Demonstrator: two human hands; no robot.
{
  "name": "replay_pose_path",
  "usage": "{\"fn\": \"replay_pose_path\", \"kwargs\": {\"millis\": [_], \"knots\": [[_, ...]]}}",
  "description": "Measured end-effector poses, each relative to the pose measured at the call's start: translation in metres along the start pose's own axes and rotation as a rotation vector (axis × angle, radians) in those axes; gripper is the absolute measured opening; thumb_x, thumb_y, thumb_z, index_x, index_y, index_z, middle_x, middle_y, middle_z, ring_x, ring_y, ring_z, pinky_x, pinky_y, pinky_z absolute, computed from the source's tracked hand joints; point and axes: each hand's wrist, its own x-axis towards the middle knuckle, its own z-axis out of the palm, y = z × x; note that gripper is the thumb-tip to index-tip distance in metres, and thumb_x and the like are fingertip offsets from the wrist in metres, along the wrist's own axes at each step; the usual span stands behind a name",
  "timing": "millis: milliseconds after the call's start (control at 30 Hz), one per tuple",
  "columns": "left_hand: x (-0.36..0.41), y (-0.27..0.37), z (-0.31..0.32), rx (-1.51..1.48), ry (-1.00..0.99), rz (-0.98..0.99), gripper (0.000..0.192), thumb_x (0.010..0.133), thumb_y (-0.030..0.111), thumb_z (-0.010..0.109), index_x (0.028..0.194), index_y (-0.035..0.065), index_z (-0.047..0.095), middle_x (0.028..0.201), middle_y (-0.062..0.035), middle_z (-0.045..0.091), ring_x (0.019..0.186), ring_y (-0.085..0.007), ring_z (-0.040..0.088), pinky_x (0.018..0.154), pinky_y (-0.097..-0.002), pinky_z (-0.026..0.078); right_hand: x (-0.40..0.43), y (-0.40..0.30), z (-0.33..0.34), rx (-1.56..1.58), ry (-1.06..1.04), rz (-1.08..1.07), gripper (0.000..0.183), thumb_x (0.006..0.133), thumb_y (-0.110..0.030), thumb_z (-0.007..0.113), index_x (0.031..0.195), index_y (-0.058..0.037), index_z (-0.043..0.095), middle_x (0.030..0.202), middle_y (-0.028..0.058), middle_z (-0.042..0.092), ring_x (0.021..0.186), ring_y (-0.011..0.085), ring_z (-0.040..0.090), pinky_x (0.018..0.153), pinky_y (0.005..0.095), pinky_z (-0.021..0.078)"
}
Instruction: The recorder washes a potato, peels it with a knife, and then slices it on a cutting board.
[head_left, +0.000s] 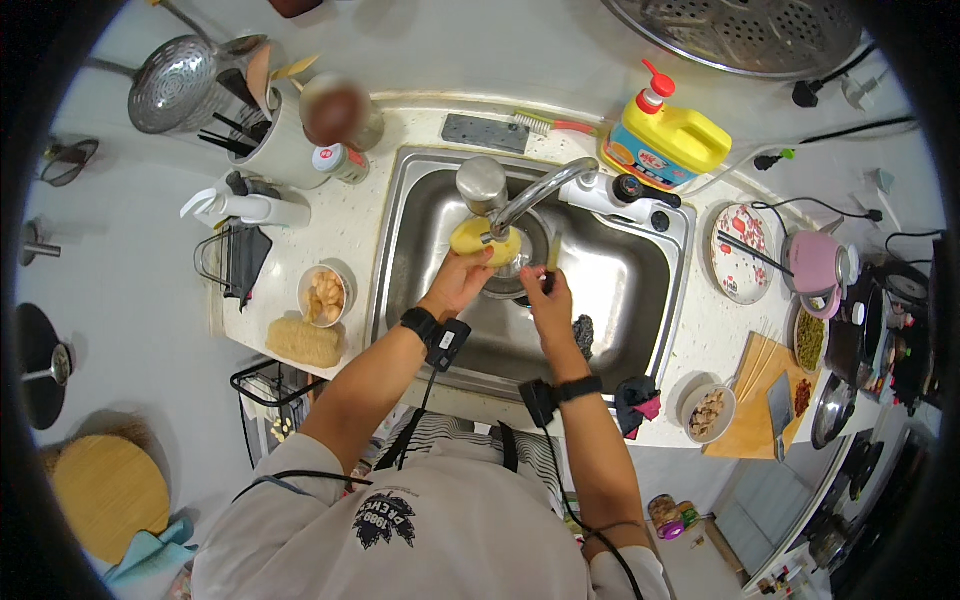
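My left hand (463, 282) holds a peeled yellow potato (466, 236) over the sink (480, 358), right under the spout of the chrome faucet (541, 191). To its right, my right hand (551, 304) grips a small tool (553, 259) with a dark handle and a pale yellowish end. The fingers hide part of this tool, so its exact kind cannot be told. Below both hands, a round metal basin (534, 225) rests in the sink. A metal cup (481, 184) stands at the sink's back left. Dark steel-wool-like scrubber (583, 336) lies right of my right wrist.
A yellow detergent bottle (664, 142) stands behind the faucet. Left lie a bowl of pale pieces (325, 295) and a loofah sponge (304, 343). A cleaver (781, 409) rests on a wooden cutting board (739, 427) at right, beside a bowl of chopped food (708, 414). A cloth (637, 405) hangs at the front edge.
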Motion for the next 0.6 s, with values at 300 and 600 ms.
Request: {"fn": "replay_pose_path", "kwargs": {"millis": [300, 600], "knots": [[-0.014, 0.007, -0.02, -0.052, 0.003, -0.011, 0.046, 0.084, -0.002, 0.06, 0.127, 0.0011, 0.043, 0.126, -0.014, 0.05, 0.119, -0.0283, 0.048, 0.105, -0.043, 0.036, 0.031, 0.012, 0.029, 0.254, -0.129, 0.2, 0.025, 0.085, -0.027, 0.067, 0.09, -0.005, 0.056, 0.066, -0.0009, 0.053, 0.054, 0.012, 0.047, 0.052, 0.0267, 0.0405], [-0.023, 0.028, -0.044, 0.015, 0.041, -0.031, 0.045, 0.085, 0.004, 0.062, 0.126, 0.0022, 0.045, 0.125, -0.0136, 0.051, 0.119, -0.03, 0.047, 0.104, -0.0457, 0.036, 0.038, -0.004, 0.045, -0.547, -0.051, -0.144, 0.031, 0.082, -0.028, 0.065, 0.075, 0.0019, 0.06, 0.07, 0.0208, 0.061, 0.066, 0.0362, 0.06, 0.061, 0.0418, 0.0465]]}}
